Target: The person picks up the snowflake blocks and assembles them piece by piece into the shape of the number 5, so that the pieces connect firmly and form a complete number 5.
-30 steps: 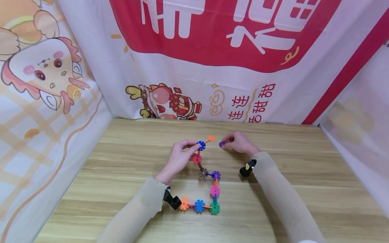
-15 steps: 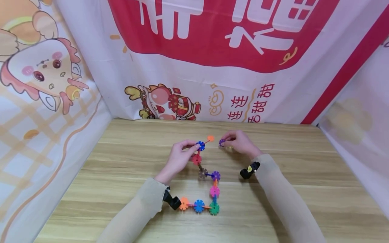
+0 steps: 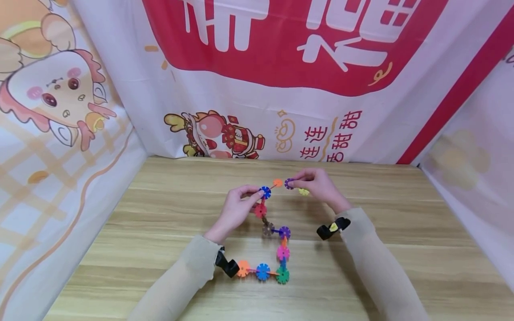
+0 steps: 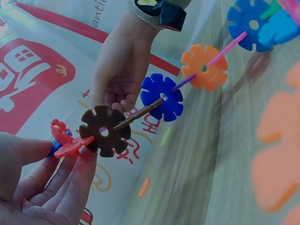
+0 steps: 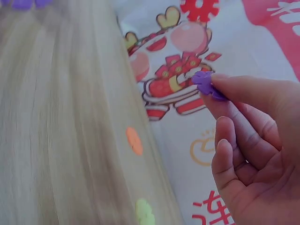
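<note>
My left hand (image 3: 236, 206) pinches a dark blue interlocking disc (image 3: 266, 192) at the upper end of a chain of notched plastic discs. Below it the chain runs through a red disc (image 3: 260, 210), a brown disc (image 4: 104, 131), a purple disc (image 3: 284, 232), a pink disc (image 3: 283, 253) and a green disc (image 3: 283, 275). It then bends left to a blue disc (image 3: 263, 272) and an orange disc (image 3: 242, 269). Edge-on discs link these. Thumb and fingers of my right hand (image 3: 317, 185) pinch a separate purple disc (image 5: 208, 86), apart from the chain.
A loose orange disc (image 5: 134, 140) and a yellow disc (image 3: 304, 191) lie on the wooden table (image 3: 168, 232) near its back edge. Printed cloth walls (image 3: 233, 89) stand behind and at both sides. Each wrist wears a black camera (image 3: 227, 264).
My right hand has shifted slightly up and left with the purple disc, uncovering the yellow disc on the table. The left hand and the chain stay almost where they were.
</note>
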`<state>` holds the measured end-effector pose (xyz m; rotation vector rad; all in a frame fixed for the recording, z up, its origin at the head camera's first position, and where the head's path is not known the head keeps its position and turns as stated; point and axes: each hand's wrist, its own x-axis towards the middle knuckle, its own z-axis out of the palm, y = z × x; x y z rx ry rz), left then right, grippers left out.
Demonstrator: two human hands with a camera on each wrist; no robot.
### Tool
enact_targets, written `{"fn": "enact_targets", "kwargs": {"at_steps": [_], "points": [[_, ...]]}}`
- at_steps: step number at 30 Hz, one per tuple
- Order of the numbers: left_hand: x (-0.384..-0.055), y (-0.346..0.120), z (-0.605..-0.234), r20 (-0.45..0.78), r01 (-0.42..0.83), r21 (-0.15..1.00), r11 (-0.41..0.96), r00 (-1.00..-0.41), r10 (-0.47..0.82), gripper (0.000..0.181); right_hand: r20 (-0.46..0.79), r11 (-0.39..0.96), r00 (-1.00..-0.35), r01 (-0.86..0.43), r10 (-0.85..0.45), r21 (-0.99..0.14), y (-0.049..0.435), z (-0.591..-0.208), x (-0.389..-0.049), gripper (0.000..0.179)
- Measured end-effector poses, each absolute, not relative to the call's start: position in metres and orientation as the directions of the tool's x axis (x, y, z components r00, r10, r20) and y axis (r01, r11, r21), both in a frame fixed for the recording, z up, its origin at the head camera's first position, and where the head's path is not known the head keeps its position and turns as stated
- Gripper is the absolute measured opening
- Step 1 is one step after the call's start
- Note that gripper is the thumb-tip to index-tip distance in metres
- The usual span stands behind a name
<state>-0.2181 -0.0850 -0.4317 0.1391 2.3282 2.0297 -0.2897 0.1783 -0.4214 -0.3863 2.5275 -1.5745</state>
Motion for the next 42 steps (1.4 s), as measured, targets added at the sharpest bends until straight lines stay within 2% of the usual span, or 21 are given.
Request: {"fn": "enact_targets", "kwargs": {"at_steps": [21,42], "points": [[-0.218,-0.086,-0.431,0.027,0.041,0.99,0.136,-0.994,0.11,0.018,0.106,0.228,-0.982,-0.14,-0.155,-0.964,0.15,-0.412,-0.271,0.027],[-0.218,-0.086,-0.431,0.022,0.039,0.988,0.152,-0.994,0.106,0.018,0.128,0.156,-0.974,-0.158,-0.188,-0.975,0.142,-0.418,-0.266,0.021]]}}
